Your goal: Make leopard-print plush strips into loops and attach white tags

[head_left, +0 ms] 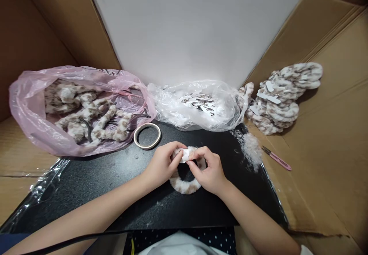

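Nearest the camera, both hands meet over the black tabletop (115, 178). The left hand (162, 163) and right hand (208, 170) are each closed in a fingertip pinch on a fluffy beige-and-white scrunchie (185, 186), right where a small white tag (186, 155) wraps its top; the lower loop rests on the tabletop between the wrists.

The scrunchie looks very light, soft and compressible, its fur likely to shed. It should bend freely, so gripping close to the tag, as the hands do, gives the firmest hold; the fur elsewhere would squash and slide.

Just beyond lies a roll of tape (147, 136), and to the right loose fluff (251, 147) and pink snips (276, 158). Farther back sit a pink bag of scrunchies (28, 105), a clear bag of tags (201, 105), and a pile of tagged scrunchies (283, 97) on cardboard.
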{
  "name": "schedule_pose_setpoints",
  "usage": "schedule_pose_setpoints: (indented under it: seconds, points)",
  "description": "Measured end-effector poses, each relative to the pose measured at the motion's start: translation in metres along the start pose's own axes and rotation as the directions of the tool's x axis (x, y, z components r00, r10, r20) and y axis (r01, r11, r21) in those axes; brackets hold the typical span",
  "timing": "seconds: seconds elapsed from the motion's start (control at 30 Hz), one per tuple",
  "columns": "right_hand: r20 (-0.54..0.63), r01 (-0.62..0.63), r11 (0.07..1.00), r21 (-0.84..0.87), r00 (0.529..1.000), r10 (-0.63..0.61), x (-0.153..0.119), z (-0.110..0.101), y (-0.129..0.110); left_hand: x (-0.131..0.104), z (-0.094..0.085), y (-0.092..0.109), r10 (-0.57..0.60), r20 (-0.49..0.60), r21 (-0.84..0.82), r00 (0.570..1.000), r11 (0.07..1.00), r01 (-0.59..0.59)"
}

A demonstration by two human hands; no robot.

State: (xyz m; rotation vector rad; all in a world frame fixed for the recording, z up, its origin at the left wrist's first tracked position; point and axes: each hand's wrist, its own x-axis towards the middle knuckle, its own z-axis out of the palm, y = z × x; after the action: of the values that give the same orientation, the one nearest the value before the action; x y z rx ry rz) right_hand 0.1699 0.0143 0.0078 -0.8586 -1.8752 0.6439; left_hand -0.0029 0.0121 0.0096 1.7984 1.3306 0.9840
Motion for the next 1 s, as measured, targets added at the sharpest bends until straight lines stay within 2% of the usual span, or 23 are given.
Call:
schedule_pose_setpoints:
  seconds: [0.1,0.2,0.27,0.4,0.67,0.77,0.87,0.9,1.0]
  points:
    - [0.029,-0.027,0.999,0.04,0.999,0.026,0.001,-0.002,0.001,0.002,-0.002,0.0,-0.075,0.039,-0.202,0.996,0.976,0.081]
    - [0.057,-0.061,0.993,0.103,0.997,0.055,0.003,-0.005,0.002,0.005,-0.006,-0.001,-0.106,0.156,-0.419,0.982,0.893,0.163]
    - [0.07,-0.082,0.987,0.139,0.995,0.073,0.004,-0.008,0.001,0.007,-0.009,-0.002,-0.123,0.232,-0.506,0.965,0.832,0.228]
    - [0.102,-0.102,0.978,0.18,0.991,0.085,0.004,-0.011,0.001,0.009,-0.01,-0.006,-0.17,0.289,-0.593,0.942,0.741,0.316]
    - [0.117,0.058,0.988,0.141,0.99,-0.075,0.008,-0.016,0.005,0.008,-0.013,-0.011,-0.249,0.322,-0.598,0.913,0.695,0.4]
    - [0.187,0.073,0.991,0.112,0.978,-0.093,0.012,-0.021,0.003,0.009,-0.015,-0.011,-0.258,0.328,-0.587,0.909,0.698,0.41]
    - [0.287,0.03,0.989,0.146,0.955,-0.072,0.015,-0.028,0.001,0.011,-0.017,-0.011,-0.252,0.298,-0.546,0.921,0.747,0.381]
    - [0.279,0.014,0.985,0.171,0.958,-0.063,0.017,-0.03,0.001,0.011,-0.018,-0.01,-0.244,0.286,-0.518,0.927,0.774,0.364]
    - [0.148,-0.037,0.973,0.229,0.989,0.003,0.021,-0.033,0.003,0.011,-0.018,-0.004,-0.166,0.253,-0.401,0.953,0.878,0.26]
